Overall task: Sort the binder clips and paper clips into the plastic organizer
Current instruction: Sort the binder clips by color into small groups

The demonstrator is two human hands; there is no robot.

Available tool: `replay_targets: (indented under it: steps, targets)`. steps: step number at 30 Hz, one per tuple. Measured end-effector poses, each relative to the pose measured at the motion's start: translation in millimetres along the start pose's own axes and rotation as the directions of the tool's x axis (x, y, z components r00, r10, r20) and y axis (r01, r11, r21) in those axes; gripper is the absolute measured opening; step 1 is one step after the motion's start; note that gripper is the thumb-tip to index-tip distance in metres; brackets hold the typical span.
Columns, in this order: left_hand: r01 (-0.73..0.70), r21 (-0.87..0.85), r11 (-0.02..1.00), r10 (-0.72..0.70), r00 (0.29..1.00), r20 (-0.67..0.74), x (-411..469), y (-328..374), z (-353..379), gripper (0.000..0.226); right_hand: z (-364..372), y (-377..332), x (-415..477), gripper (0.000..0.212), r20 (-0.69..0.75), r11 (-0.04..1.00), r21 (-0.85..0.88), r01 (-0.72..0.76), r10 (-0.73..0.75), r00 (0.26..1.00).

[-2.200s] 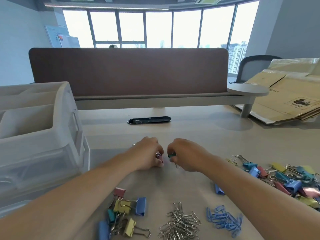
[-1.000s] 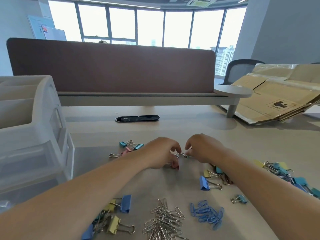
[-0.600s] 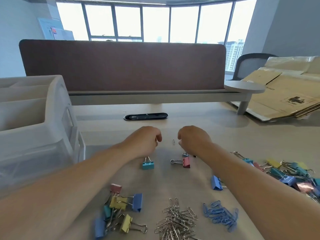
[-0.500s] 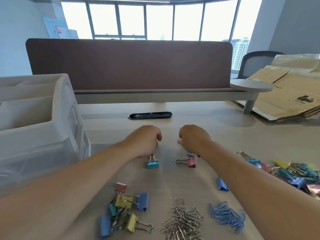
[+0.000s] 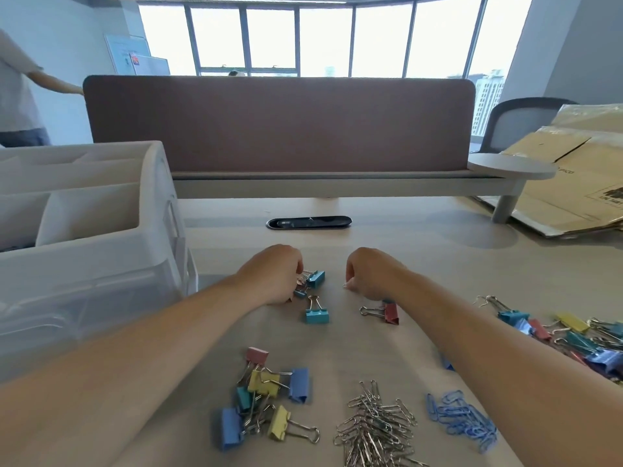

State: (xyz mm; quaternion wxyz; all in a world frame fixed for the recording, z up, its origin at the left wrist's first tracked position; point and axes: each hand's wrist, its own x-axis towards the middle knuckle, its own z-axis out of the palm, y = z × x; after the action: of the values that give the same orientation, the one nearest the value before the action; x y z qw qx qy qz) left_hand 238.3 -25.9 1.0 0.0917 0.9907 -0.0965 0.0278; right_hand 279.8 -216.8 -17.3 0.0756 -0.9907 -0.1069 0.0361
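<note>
Since moments earlier, a teal binder clip (image 5: 316, 278) had turned up at the left hand (image 5: 269, 274), which pinched its handles. The right hand (image 5: 374, 273) curled apart, perhaps empty. The plastic organizer (image 5: 84, 230) stood leftward, nearer the left hand.

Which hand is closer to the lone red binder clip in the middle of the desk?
Right. The right hand is just beyond the red clip, its wrist almost over it. The left hand is farther off to the left, pinching a teal clip.
</note>
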Motion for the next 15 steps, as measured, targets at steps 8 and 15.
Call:
replay_targets:
  steps: [8,15]
  targets:
    - [0.059,0.010,0.998,-0.060,0.997,0.053,-1.2,-5.9,6.9,0.040,6.2,-15.9,-9.0,0.016,0.031,0.992,0.010,0.127,-0.127,0.991]
    - [0.051,-0.045,0.998,-0.049,0.998,0.044,-2.1,-9.5,10.2,0.032,3.3,-31.6,-11.4,0.007,-0.158,0.963,0.109,0.245,-0.227,0.961]
